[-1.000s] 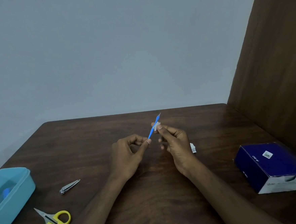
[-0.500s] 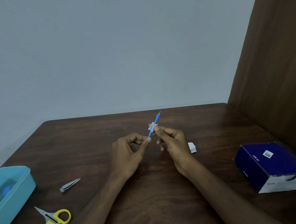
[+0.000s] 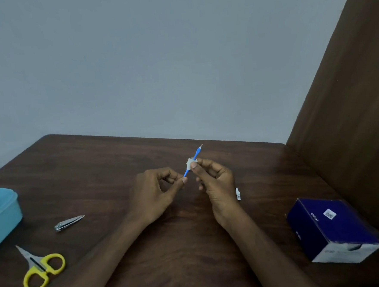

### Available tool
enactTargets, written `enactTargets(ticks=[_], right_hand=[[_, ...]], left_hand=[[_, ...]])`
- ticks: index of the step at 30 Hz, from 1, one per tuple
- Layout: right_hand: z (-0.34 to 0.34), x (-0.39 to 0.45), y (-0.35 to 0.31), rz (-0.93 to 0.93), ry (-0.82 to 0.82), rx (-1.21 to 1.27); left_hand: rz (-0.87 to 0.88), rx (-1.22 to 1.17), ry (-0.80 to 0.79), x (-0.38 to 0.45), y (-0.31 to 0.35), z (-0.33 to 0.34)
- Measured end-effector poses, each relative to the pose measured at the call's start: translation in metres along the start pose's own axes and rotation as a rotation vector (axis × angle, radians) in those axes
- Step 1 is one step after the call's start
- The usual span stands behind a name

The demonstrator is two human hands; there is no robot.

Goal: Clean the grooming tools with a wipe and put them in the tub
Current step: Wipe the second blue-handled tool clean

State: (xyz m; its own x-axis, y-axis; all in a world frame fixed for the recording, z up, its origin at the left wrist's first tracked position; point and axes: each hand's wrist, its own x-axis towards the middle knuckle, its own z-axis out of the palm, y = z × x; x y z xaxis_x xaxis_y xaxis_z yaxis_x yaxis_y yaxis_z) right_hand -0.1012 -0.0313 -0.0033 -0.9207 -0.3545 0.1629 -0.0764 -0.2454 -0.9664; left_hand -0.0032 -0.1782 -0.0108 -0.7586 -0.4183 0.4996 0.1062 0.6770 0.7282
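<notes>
Both hands were raised over the middle of the bench (image 3: 118,161). Left hand (image 3: 153,194) pinched the near end of a thin blue tool (image 3: 193,160) between thumb and forefinger, tool tilted up and away, metal tip pointing far-right. Right hand (image 3: 218,184) pinched a small white wipe (image 3: 190,162) around the tool's mid-shaft with thumb and fingertips, other fingers curled. Nail clipper (image 3: 69,223) lay on the bench to the left, yellow-handled scissors (image 3: 40,269) nearer and further left, well apart from the hands. Light blue tub (image 3: 4,214) sat at the left edge, partly cut off. A white scrap (image 3: 238,193) lay just right of the right hand; dark blue box (image 3: 333,229) sat near right.
</notes>
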Motion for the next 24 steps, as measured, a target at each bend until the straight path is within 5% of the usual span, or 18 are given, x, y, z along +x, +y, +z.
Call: enactTargets(ticks=[24], right_hand=[[0.001, -0.007, -0.011, 0.030, -0.078, 0.040]], left_hand=[[0.062, 0.074, -0.074, -0.002, 0.007, -0.003]])
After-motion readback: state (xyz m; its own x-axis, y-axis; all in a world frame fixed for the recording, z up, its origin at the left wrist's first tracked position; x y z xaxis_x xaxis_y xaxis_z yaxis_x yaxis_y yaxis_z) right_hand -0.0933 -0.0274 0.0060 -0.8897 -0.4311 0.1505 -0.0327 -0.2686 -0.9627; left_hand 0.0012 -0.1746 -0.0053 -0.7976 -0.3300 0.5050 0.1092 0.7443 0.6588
